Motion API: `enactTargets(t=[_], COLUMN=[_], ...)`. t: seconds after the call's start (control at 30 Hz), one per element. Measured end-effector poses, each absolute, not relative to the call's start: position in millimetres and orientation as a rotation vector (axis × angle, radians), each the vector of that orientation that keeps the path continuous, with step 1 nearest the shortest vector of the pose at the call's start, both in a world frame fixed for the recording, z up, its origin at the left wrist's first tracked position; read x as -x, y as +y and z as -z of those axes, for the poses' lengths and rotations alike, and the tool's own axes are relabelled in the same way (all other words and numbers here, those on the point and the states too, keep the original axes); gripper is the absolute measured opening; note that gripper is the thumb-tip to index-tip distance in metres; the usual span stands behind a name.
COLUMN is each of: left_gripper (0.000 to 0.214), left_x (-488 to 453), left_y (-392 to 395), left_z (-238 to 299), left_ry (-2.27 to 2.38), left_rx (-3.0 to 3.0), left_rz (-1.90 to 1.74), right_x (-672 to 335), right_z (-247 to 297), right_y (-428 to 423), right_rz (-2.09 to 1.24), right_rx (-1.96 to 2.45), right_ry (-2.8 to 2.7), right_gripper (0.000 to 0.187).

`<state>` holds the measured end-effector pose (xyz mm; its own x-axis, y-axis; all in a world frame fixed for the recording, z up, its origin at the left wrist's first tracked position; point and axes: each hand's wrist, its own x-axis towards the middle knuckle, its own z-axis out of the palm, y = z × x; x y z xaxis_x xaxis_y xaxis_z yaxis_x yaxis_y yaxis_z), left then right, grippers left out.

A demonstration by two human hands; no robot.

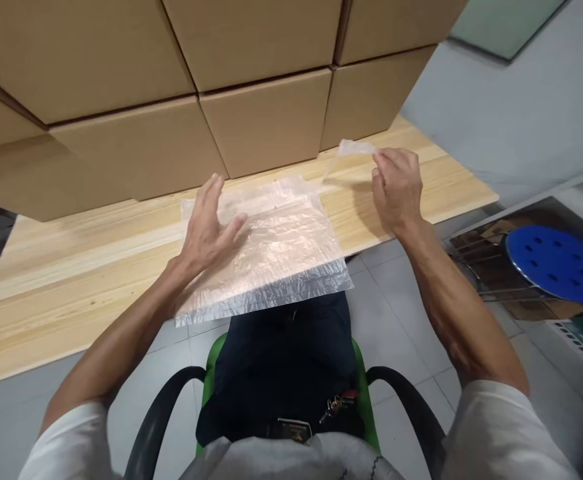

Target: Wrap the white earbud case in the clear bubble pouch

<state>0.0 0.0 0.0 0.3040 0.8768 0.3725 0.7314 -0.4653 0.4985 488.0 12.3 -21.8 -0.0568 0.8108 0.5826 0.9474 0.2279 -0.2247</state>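
Note:
A stack of clear plastic bags (281,253) lies on the wooden table (71,267), its near edge overhanging my lap. My left hand (206,227) rests flat on the bags' left part, fingers stretched out and open. My right hand (396,183) is raised above the table to the right of the bags, fingers pinched on a thin clear plastic strip (351,150). The strip runs from the pinch back down toward the top right corner of the bags.
Stacked cardboard boxes (251,120) stand along the back of the table, just beyond the bags. A blue round stool (561,263) and a wire rack stand on the tiled floor at right. I sit in a green chair with black armrests (401,400).

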Motion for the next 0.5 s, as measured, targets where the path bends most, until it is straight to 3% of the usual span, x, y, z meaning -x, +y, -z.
enactTargets(t=[0.17,0.27,0.4,0.5], left_gripper=[0.111,0.096,0.055,0.056], left_x=[-47.8,-66.4,-68.3,-61.9], left_y=[22.1,28.2,33.6,32.2], left_z=[-27.4,-27.1,-17.3,-16.2], left_ry=[1.273,1.092,0.966,0.912], left_rx=[-2.216,-2.065,-1.866,-1.843], left_rz=[-0.999,-1.023,-1.023,-1.024], right_x=[-399.7,-359.9,-342.6,-344.8], right_z=[-12.1,-22.9,-24.5,-17.7], right_y=[2.1,-8.0,-14.8,-11.9], right_rz=[0.189,0.057,-0.02,-0.012], right_rx=[1.246,1.201,1.186,1.169], right_ry=[-2.154,-2.154,-2.145,-2.161], right_gripper=[0.069,0.068,0.065,0.063])
